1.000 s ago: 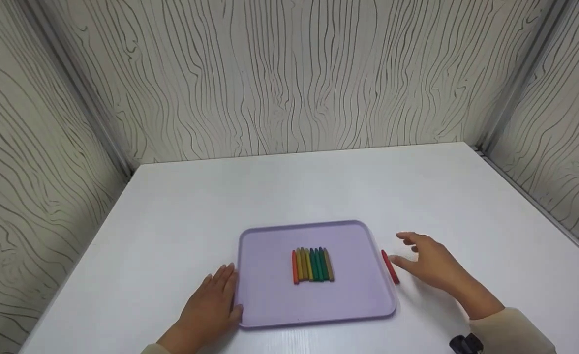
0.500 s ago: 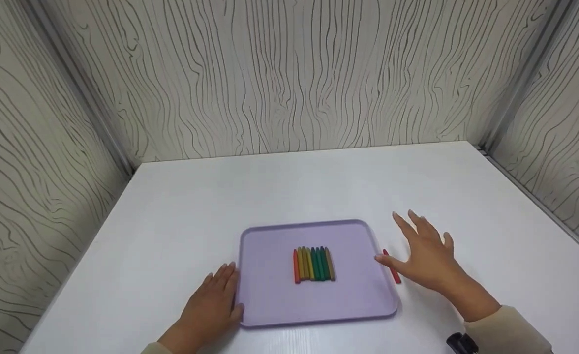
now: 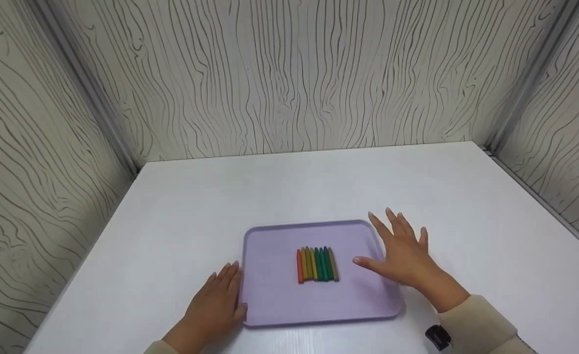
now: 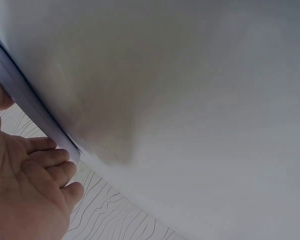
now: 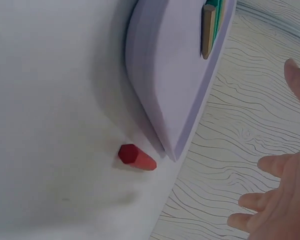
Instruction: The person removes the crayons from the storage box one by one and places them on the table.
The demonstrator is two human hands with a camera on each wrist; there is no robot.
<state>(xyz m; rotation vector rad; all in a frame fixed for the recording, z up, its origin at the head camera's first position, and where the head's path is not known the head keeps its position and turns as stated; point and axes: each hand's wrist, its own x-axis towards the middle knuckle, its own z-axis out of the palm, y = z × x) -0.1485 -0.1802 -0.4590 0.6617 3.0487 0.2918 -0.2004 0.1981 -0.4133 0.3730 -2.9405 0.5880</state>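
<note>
The left hand (image 3: 213, 305) rests straight-fingered against the tray (image 3: 269, 302) bearing the crayon row (image 3: 317, 265). The right hand (image 3: 401, 253), empty, hovers spread wide over its right side; dipping carelessly could knock the red crayon (image 5: 140, 158) lying on the worktop (image 3: 181, 216) just right.

Left grip (image 4: 30, 187) — against the lilac tray (image 4: 29, 101)

No readable text, label, brand, number or sign in any view.
</note>
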